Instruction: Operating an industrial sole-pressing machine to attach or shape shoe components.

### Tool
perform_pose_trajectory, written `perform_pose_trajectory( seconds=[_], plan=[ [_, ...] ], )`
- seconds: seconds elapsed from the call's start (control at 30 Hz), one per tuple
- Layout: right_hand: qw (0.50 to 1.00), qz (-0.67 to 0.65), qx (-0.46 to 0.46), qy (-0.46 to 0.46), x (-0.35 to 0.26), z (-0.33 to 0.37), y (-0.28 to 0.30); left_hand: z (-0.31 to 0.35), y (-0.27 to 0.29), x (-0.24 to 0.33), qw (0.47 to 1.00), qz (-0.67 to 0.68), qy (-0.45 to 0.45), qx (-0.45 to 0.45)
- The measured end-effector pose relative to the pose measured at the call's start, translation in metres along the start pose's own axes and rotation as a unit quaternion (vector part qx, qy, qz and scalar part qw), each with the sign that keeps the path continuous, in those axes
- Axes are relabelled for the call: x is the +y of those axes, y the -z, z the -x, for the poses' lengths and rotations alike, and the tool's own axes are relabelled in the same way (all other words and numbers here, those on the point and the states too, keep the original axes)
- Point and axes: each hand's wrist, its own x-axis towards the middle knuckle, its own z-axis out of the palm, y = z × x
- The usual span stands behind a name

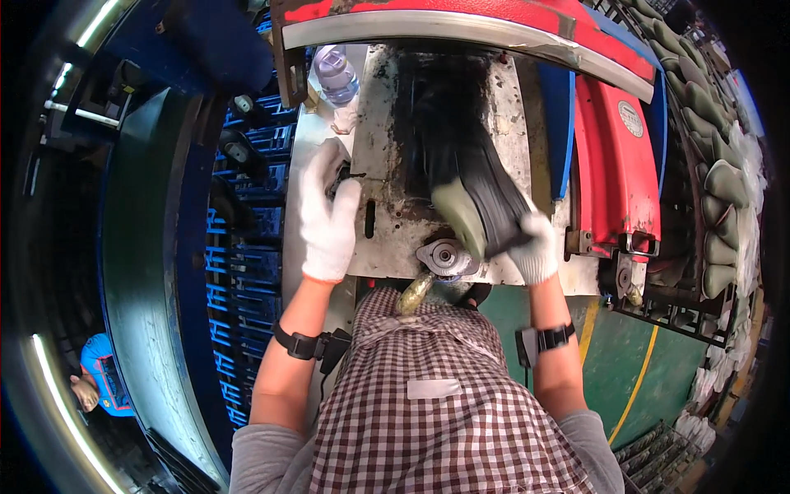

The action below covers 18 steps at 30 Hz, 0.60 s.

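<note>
My left hand, in a white knit glove, is over the left edge of a worn metal plate. Its thumb stands apart from its curved fingers; a small dark shape shows in the gap, too unclear to name. My right hand, gloved alike, grips the near end of a black boot-like piece, which is smeared by motion. An olive-green shoe last shows along the black piece's left side. Below it, a round grey metal fitting with a central hole sits at the plate's near edge.
A red machine beam crosses above the plate. A clear bottle stands at the back left. On the right are a red machine housing and a rack of olive shoe lasts. Blue racks line the left; a person is beyond.
</note>
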Motion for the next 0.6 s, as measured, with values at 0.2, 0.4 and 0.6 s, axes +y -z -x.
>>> perform_pose_trajectory(
  seconds=[0.2, 0.4, 0.6],
  plan=[
    [0.958, -0.253, -0.028, -0.134, 0.041, 0.087, 0.036, 0.021, -0.028, -0.039, 0.837, 0.433, 0.276, -0.189],
    [0.969, -0.193, 0.032, -0.148, 0.068, 0.110, 0.047, 0.041, -0.020, 0.043, 0.896, 0.310, 0.248, -0.199],
    [0.957, -0.225, 0.020, -0.182, 0.089, 0.115, 0.078, 0.050, -0.014, 0.070, 0.928, 0.214, 0.206, -0.224]
  ],
)
